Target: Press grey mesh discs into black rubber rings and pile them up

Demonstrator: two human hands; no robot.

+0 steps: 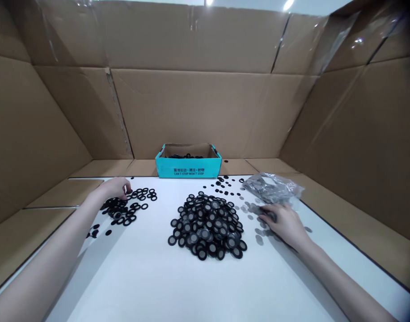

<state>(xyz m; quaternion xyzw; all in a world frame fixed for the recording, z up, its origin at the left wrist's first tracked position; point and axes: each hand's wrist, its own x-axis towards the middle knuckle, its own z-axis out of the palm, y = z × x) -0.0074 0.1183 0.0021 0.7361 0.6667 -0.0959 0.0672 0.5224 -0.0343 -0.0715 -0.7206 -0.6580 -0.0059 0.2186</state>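
Observation:
My left hand (pixel 118 188) reaches over a loose heap of flat black rings (pixel 119 210) on the left. Its fingers are bent into a pinch with something black at the tips, seemingly one ring. On the right, my right hand (pixel 285 221) lies low among thin grey translucent discs (pixel 259 239), thumb and fingers closing round a few of them. Between the hands rises a large pile of black rings with grey centres (pixel 208 226). Which exact pieces each hand has is partly hidden by the fingers.
A turquoise box (pixel 188 168) with black pieces inside stands at the back middle. A clear plastic bag (pixel 273 187) lies beyond my right hand. Small black discs (pixel 221 185) are scattered before the box. Cardboard walls (pixel 191 112) enclose the white table (pixel 151 277).

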